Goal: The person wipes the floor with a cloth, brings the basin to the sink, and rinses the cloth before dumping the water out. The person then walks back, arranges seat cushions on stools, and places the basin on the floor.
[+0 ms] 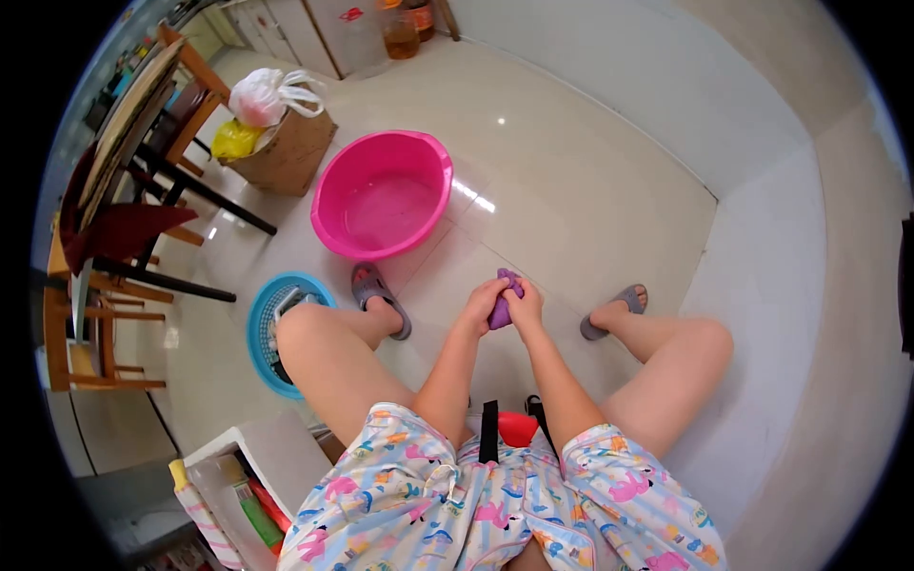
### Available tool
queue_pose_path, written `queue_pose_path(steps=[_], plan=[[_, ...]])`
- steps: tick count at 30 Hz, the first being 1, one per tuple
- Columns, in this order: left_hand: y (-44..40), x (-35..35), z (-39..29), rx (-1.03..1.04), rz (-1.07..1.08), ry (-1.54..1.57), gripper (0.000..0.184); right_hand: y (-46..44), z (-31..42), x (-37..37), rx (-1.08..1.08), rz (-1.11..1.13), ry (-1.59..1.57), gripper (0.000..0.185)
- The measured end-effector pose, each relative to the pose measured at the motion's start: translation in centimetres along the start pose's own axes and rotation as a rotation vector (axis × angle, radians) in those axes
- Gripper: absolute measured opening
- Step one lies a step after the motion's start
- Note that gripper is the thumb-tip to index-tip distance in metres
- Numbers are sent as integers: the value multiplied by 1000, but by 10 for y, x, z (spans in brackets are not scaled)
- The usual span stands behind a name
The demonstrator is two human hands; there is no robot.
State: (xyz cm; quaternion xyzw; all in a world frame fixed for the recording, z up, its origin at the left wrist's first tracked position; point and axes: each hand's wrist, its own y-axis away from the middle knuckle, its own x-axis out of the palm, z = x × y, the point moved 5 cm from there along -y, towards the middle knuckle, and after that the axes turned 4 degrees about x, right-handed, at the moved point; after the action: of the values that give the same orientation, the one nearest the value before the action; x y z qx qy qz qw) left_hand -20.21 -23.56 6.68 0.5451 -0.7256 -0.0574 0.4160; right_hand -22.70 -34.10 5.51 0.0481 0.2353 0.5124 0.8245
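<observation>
A bunched purple cloth [505,306] is squeezed between my two hands, out in front of me between my knees. My left hand [484,303] is closed around its left side. On the other side, my right hand [526,306] grips it, with the thumb pressed on top. The cloth is compact and wrinkled, and part of it is hidden by my fingers. Beyond my hands, to the left, a large pink basin [328,224] stands on the floor. What it holds, if anything beyond a shiny bottom, I cannot make out.
A blue basket [262,366] with mixed items stands beside my left leg. Further back are a cardboard box [286,157] with plastic bags, a table with chairs [186,124], and bottles [401,38]. A white bin [286,457] sits at lower left. A wall [762,238] runs along the right.
</observation>
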Motion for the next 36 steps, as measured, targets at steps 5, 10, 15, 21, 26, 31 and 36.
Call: queue_pose_path(steps=[5,10,15,21,26,31,36], plan=[[5,-41,-28,140,-350,59,22,30,34,28,321,231,-588,38],[9,-80,-119,455,-611,111,19,9,46,73,419,333,-451,47],[17,-135,-194,691,-801,106,20,-35,48,159,626,460,-480,58],[-1,-179,-193,659,-791,372,45,-88,36,250,722,486,-596,60],[-30,-204,-165,542,-799,374,78,-102,26,250,793,677,-871,32],[-30,-203,-193,722,-940,-137,66,-100,11,223,838,605,-782,19],[-12,-170,-213,644,-1121,-742,69,-107,-23,158,727,514,-628,18]])
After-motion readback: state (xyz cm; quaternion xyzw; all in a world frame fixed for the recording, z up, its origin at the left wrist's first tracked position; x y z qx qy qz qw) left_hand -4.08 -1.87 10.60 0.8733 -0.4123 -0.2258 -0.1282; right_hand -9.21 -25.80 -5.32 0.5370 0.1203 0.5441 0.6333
